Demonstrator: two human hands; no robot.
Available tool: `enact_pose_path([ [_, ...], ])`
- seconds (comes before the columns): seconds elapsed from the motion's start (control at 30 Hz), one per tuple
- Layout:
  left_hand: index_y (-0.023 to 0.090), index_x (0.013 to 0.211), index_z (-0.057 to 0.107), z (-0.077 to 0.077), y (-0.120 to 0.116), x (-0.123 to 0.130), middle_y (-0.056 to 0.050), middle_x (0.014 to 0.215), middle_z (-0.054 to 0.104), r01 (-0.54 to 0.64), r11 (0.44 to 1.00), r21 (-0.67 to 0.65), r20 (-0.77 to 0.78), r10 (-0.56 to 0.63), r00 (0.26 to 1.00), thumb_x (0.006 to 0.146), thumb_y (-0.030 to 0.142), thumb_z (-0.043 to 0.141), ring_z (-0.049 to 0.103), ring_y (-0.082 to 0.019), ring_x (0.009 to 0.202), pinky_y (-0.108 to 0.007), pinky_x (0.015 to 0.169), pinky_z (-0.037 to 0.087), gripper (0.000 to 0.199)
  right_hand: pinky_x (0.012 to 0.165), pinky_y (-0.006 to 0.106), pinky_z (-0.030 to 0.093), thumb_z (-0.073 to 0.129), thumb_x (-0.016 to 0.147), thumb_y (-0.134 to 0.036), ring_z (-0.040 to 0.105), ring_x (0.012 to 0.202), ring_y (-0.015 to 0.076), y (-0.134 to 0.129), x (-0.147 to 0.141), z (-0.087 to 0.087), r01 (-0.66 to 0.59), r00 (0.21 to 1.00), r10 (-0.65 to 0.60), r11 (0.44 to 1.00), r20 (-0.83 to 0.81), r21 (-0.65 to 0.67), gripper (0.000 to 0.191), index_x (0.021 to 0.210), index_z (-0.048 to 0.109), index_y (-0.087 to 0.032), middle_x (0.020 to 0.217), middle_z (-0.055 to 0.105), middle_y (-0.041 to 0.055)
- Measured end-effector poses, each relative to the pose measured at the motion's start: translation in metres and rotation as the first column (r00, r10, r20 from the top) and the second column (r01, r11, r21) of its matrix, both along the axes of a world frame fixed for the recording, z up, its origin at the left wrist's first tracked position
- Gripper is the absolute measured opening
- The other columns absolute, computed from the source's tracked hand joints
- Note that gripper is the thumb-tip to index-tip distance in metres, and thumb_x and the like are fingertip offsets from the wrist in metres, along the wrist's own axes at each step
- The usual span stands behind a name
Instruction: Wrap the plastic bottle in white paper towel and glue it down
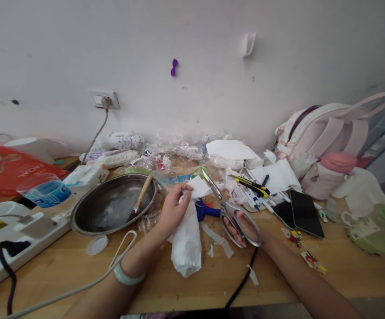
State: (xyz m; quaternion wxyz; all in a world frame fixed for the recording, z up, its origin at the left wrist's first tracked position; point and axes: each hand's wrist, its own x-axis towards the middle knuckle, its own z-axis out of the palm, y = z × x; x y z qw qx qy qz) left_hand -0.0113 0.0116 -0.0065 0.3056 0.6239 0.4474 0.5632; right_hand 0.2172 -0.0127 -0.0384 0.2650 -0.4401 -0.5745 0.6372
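My left hand (pixel 176 204) pinches a small piece of white paper (pixel 199 187) between thumb and fingertips. In my right hand (pixel 237 228) is a pair of metal scissors (pixel 224 201), fingers through the handles and the blades pointing up and away, close to the paper's right side. Below my left hand a white paper-wrapped bottle shape (pixel 186 243) lies on the table. Behind the scissors sits a blue glue gun (pixel 206 210), partly hidden, with a black cord running toward the table's front edge.
At left stand a metal basin (pixel 112 199) with a wooden-handled brush (pixel 141 196), and a power strip (pixel 39 239). Right of the scissors lie a yellow utility knife (pixel 252 185), pens and a phone (pixel 306 212). A pink backpack (pixel 325 133) leans on the wall.
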Motion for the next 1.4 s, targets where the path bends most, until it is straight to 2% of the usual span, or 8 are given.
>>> enact_pose_path([
  [0.13,0.020,0.106,0.054,-0.003,0.003,-0.003,-0.007,0.112,0.056,-0.101,0.995,0.018,-0.001,0.101,0.995,0.081,0.029,0.050,0.051,-0.020,0.108,-0.036,0.098,0.034,0.027,0.027,0.018,0.027,0.036,0.052,-0.091,0.030,0.030,0.0045,0.007,0.006,-0.008,0.052,0.989,-0.063,0.995,-0.136,-0.081,0.079,0.079,0.048,-0.019,0.049,0.037,-0.0080],
  [0.33,0.020,0.124,0.044,-0.006,0.007,-0.007,-0.012,0.135,0.044,-0.186,0.982,-0.034,0.008,0.186,0.983,0.081,0.029,0.050,0.038,-0.024,0.127,-0.043,0.107,0.025,0.045,0.030,0.019,0.025,0.065,0.059,-0.058,0.033,0.034,0.0061,0.015,0.009,0.010,0.342,0.939,-0.343,0.939,0.013,0.035,0.044,0.072,0.048,-0.020,0.050,0.041,-0.0072],
  [0.6,0.019,0.129,0.040,-0.013,0.012,-0.004,-0.013,0.140,0.038,-0.159,0.976,-0.150,-0.023,0.157,0.987,0.082,0.033,0.050,0.029,-0.024,0.134,-0.042,0.112,0.017,0.050,0.048,0.025,0.039,0.060,0.063,-0.046,0.048,0.053,0.0147,0.031,0.045,0.010,0.569,0.735,-0.669,0.698,0.112,0.435,0.029,0.071,0.048,-0.021,0.058,0.050,-0.0021],
  [0.97,0.017,0.130,0.039,-0.022,0.009,-0.001,-0.016,0.134,0.042,-0.198,0.980,-0.014,-0.263,0.188,0.946,0.079,0.032,0.052,0.031,-0.028,0.131,-0.050,0.110,0.016,0.055,0.075,0.034,0.044,0.051,0.070,-0.033,0.059,0.079,0.0222,0.034,0.046,0.012,0.408,0.634,-0.663,0.724,0.398,0.556,0.018,0.079,0.054,-0.017,0.082,0.062,0.0086],
  [1.17,0.021,0.130,0.041,-0.027,0.008,0.001,-0.014,0.131,0.044,-0.218,0.972,0.086,-0.286,0.234,0.929,0.082,0.031,0.048,0.033,-0.028,0.128,-0.052,0.107,0.020,0.050,0.075,0.036,0.043,0.040,0.085,-0.046,0.059,0.084,0.0265,0.029,0.047,0.013,0.145,0.404,-0.659,0.731,0.635,0.666,0.035,0.083,0.057,-0.015,0.084,0.062,0.0139],
  [1.27,0.022,0.130,0.040,-0.027,0.007,0.001,-0.013,0.130,0.045,-0.213,0.971,0.108,-0.279,0.235,0.931,0.083,0.029,0.046,0.034,-0.027,0.127,-0.051,0.107,0.020,0.048,0.078,0.039,0.042,0.044,0.085,-0.043,0.057,0.090,0.0302,0.026,0.041,0.021,0.022,0.279,-0.733,0.651,0.621,0.759,0.035,0.087,0.061,-0.012,0.089,0.061,0.0183],
  [1.33,0.022,0.130,0.040,-0.026,0.007,0.001,-0.012,0.130,0.045,-0.198,0.974,0.113,-0.270,0.222,0.937,0.083,0.029,0.045,0.034,-0.027,0.127,-0.051,0.107,0.020,0.048,0.080,0.039,0.041,0.047,0.083,-0.038,0.055,0.094,0.0308,0.021,0.027,0.030,-0.024,0.317,-0.778,0.565,0.542,0.825,0.031,0.091,0.061,-0.012,0.094,0.060,0.0186],
  [1.4,0.022,0.130,0.040,-0.025,0.006,0.001,-0.012,0.131,0.045,-0.181,0.977,0.111,-0.257,0.204,0.945,0.084,0.028,0.043,0.034,-0.026,0.127,-0.050,0.108,0.020,0.047,0.078,0.036,0.042,0.046,0.084,-0.038,0.057,0.090,0.0269,0.012,0.007,0.038,0.000,0.496,-0.705,0.584,0.507,0.812,0.028,0.087,0.062,-0.016,0.091,0.063,0.0138],
])
